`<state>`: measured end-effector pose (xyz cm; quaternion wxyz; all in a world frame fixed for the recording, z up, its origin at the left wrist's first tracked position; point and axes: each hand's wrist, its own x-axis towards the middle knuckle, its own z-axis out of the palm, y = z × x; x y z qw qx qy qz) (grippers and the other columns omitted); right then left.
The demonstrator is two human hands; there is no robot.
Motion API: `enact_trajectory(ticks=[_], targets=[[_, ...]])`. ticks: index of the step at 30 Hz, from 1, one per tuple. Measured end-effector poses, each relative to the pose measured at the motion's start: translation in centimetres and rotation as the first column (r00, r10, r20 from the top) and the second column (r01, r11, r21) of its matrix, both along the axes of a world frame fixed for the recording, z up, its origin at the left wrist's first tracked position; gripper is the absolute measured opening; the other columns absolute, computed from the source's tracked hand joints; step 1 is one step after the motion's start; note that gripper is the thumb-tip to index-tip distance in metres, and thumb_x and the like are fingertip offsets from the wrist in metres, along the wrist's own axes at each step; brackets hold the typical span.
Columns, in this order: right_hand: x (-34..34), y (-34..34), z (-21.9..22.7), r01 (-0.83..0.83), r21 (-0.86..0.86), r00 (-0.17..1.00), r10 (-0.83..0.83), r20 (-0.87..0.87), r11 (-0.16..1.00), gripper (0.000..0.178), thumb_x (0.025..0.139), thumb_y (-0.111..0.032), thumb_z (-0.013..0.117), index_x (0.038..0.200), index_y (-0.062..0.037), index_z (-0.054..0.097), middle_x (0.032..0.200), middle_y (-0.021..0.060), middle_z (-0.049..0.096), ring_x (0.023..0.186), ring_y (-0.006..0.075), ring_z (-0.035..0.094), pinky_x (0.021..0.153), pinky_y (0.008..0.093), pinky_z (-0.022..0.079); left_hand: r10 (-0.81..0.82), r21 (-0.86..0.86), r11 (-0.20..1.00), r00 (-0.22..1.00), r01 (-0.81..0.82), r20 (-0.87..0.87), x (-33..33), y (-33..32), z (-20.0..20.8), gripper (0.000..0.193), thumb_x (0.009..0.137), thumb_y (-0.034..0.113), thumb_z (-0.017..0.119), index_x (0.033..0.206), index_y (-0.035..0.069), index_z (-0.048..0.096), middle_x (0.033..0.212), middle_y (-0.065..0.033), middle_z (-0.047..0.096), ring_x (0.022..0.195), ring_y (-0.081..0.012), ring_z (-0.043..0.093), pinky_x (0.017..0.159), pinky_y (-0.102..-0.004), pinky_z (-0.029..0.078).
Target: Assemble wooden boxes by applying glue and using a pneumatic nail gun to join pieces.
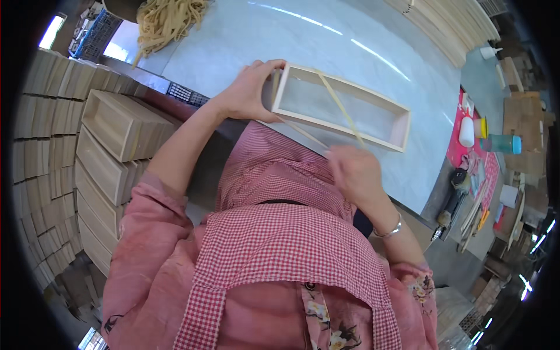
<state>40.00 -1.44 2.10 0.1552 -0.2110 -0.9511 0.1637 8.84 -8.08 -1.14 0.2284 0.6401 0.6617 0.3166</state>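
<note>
- Biggest thing here is the pale, glossy table point(233, 41), with strip-light reflections streaked across it.
- Next, the red-and-white checked apron point(303, 239) on the person, over a pink flowered top.
- Stacked wooden boxes point(111, 131) sit by the left arm, tan, with open fronts.
- The main piece, a long pale wooden frame point(321, 123), is at the table's near edge, tilted a bit, right in front of the apron.
- Left hand point(251, 90) has the frame's left end gripped, thumb below and fingers above.
- Right hand point(356, 172) is kinda blurry, fingers curled in tight on a yellowish band point(337, 102), just below the frame. One stretch crosses the frame's opening, another runs along its near side.
- Tan heap of bands point(166, 26), top left.
- Teal-capped jar point(504, 144) and white bottle point(466, 132) off right; any label print's too small to read.
</note>
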Motion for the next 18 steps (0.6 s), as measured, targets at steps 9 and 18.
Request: enact_trajectory(ticks=[9, 18], targets=[[10.3, 8.4, 2.7, 0.516, -0.102, 0.856, -0.513, 0.061, 0.85, 0.031, 0.081, -0.006, 0.073, 0.112, -0.0007, 0.068, 0.09, 0.0093, 0.064, 0.064, 0.0229, 0.056, 0.058, 0.033, 0.047, 0.026, -0.051, 0.998, 0.999, -0.024, 0.04, -0.5, 0.0, -0.7, 0.108, 0.052, 0.025, 0.093, 0.147, 0.006, 0.044, 0.126, -0.0133, 0.058, 0.109, -0.029, 0.054, 0.104, -0.0398, 0.041], [8.3, 14.3, 0.2, 0.329, -0.374, 0.927, -0.222, 0.301, 0.867, 0.06, 0.079, -0.001, 0.069, 0.137, -0.0001, 0.053, 0.115, 0.014, 0.058, 0.099, 0.0247, 0.063, 0.084, 0.0312, 0.053, 0.03, -0.067, 0.997, 0.999, -0.027, 0.044, 0.1, 0.5, -0.5, 0.11, 0.052, 0.024, 0.093, 0.147, 0.004, 0.043, 0.127, -0.0138, 0.057, 0.11, -0.029, 0.054, 0.105, -0.0393, 0.041]])
